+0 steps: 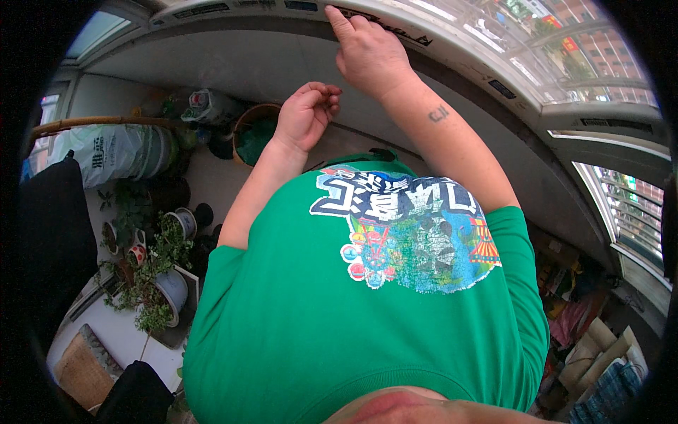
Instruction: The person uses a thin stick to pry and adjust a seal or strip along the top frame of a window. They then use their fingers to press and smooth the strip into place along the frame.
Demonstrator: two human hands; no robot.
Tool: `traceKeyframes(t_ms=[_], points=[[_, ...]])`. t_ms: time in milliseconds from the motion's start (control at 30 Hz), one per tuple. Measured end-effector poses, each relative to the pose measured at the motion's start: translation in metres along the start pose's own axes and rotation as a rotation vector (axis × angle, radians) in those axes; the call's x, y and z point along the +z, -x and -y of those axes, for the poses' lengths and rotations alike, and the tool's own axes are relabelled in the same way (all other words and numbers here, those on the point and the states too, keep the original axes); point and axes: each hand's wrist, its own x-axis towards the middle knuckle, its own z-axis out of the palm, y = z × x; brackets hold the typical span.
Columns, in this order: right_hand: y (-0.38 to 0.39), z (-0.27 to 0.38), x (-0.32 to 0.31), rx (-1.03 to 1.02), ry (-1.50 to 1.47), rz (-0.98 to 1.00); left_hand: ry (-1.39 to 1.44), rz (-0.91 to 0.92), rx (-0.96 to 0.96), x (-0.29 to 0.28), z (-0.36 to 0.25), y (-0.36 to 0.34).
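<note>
My right hand (371, 53) reaches up to the pale window frame (247, 14), its index finger stretched out and touching the ledge beside a dark strip (402, 30). The other fingers of that hand are bent. Lower and to the left, my left hand (307, 116) is raised in front of the grey wall (282, 63) under the window, apart from the frame. Its fingers are curled in, and whether anything lies inside them is hidden.
Potted plants (169, 297) stand on the floor at left, near a brown mat (88, 367). A bulging white plastic bag (106, 152) sits below a bamboo pole (106, 121). Beyond my left hand is a round brown pot (254, 134). Cartons and bundles (600, 346) crowd the lower right.
</note>
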Motion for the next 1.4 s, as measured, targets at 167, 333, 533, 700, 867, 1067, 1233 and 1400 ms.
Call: traceKeyframes(t_ms=[167,333,533,700,867,1067,1233,1400], points=[[0.003,0.0,0.003,-0.007,0.111,0.033,-0.015,-0.028,-0.001,0.001,0.0,0.0],[0.006,-0.005,0.01,-0.021,0.051,-0.055,-0.025,-0.03,-0.007,0.0,0.001,-0.001],[0.006,-0.006,0.004,-0.021,-0.048,-0.096,-0.019,-0.022,-0.013,-0.003,0.004,-0.003],[0.011,-0.004,0.005,-0.043,0.161,-0.012,-0.008,-0.014,-0.024,-0.003,0.005,-0.005],[0.014,-0.013,0.013,-0.062,0.058,-0.117,0.001,-0.017,-0.017,-0.006,0.004,-0.005],[0.026,-0.03,-0.006,-0.118,-0.138,-0.288,-0.084,-0.012,0.052,0.001,-0.011,-0.01],[0.062,-0.061,-0.015,-0.054,-0.197,-0.354,-0.088,-0.011,0.102,0.025,-0.031,-0.018],[0.088,-0.082,-0.003,0.028,-0.134,-0.283,-0.074,-0.153,0.23,0.024,-0.048,-0.06]])
